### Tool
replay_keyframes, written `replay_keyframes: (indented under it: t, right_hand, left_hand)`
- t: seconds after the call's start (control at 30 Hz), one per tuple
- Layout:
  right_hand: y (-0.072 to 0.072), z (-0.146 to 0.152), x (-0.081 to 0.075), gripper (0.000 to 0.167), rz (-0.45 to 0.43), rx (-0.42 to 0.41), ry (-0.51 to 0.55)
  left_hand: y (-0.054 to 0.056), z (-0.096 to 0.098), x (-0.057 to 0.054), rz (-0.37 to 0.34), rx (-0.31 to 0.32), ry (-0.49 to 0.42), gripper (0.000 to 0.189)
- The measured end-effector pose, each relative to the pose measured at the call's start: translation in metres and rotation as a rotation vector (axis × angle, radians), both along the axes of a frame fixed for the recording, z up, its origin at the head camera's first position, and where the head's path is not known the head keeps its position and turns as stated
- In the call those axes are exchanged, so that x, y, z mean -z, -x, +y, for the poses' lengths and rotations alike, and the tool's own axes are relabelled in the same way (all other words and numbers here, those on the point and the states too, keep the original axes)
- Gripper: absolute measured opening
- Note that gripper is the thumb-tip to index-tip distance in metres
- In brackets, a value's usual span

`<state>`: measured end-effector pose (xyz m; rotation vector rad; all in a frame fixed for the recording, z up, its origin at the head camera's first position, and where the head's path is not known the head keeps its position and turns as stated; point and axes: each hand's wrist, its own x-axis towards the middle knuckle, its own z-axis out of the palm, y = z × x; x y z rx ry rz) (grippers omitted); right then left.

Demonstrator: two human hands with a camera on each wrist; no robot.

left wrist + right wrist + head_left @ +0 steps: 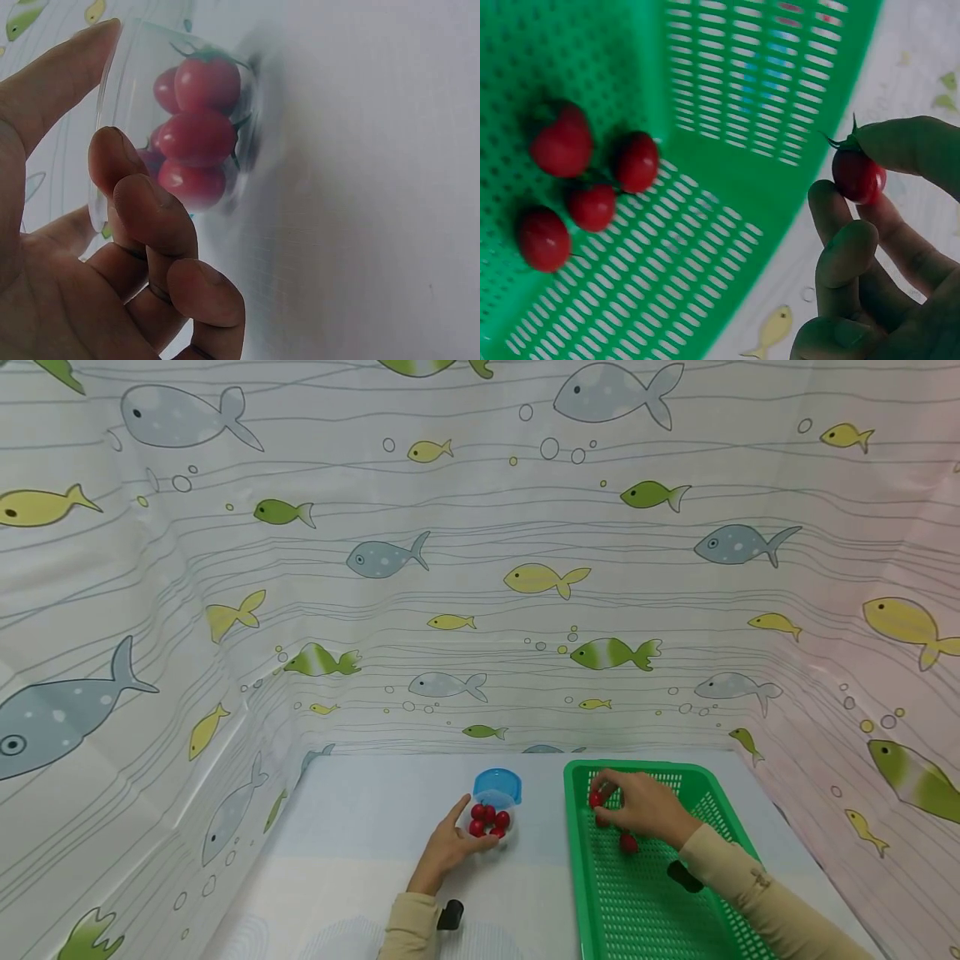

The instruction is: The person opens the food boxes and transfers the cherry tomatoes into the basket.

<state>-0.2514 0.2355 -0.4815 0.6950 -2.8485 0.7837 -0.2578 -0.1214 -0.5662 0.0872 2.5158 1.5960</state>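
My left hand (pixel 447 846) holds a small clear plastic container (pixel 129 86) on the table, its thumb and index finger at opposite sides of the rim. Several red cherry tomatoes (pixel 199 137), some with green stems, lie inside. Just behind the container is a blue lid (pixel 497 783). In the right wrist view, the right hand (pixel 643 808) pinches a single cherry tomato (pixel 857 174) by thumb and fingertips, green stem upward. That hand is over the far left part of a green basket (pixel 637 902). More loose tomatoes (pixel 561 142) rest on the basket floor beneath it.
The slotted basket stands at the right of the white table (pixel 337 827), its raised rim between the two hands. A fish-printed curtain (pixel 480 527) encloses the table at the back and both sides. Dark wrist straps (pixel 451 915) show at the cuffs.
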Motion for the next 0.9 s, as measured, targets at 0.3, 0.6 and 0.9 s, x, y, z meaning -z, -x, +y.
replay_keyframes:
  t: [0.3,0.6,0.9]
  right_hand:
    - [0.001,0.002,0.038,0.026,-0.015,-0.07,-0.119]
    - [-0.002,0.0,0.054,0.021,-0.05,-0.146,-0.12]
    - [-0.001,0.001,0.062,0.018,-0.09,-0.128,-0.118]
  left_hand:
    - [-0.001,0.0,-0.002,0.006,0.004,-0.006,0.098]
    - [-0.001,0.001,0.0,0.012,0.007,-0.004,0.099]
    - [-0.002,0.0,-0.001,0.008,0.003,-0.014,0.099]
